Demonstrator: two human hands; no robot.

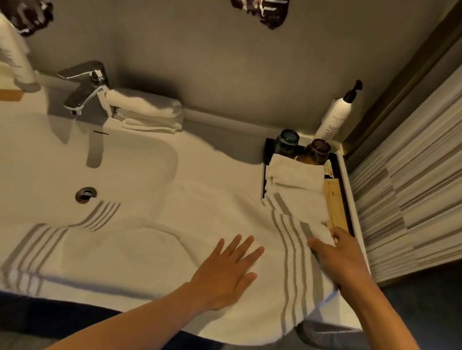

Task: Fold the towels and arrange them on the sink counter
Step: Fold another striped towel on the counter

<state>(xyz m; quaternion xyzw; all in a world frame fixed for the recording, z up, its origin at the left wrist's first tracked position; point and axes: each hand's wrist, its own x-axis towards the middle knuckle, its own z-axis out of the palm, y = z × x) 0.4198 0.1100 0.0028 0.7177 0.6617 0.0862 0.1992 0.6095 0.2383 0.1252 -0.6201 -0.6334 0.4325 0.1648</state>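
Across the pale sink counter point(212, 155), seen from the head camera, a large white terry towel with grey stripe bands point(133, 250) lies spread out, covering part of the basin and hanging over the counter's front edge. The left hand point(226, 273) rests flat on the towel's middle, fingers straight and spread, holding nothing. The right hand point(338, 260) reaches to the towel's striped right end beside the black tray point(341, 194); its fingers curl at the cloth edge and appear to pinch it, though the grip itself is partly hidden. A smaller folded white towel point(293, 176) sits on that tray, and another folded white towel point(147, 110) lies just beside the chrome tap point(85, 87).

The step in hand looks like the first fold of the big towel. The next move probably calls for lifting the right end over toward the left while the flat hand anchors the middle, keeping edges aligned.
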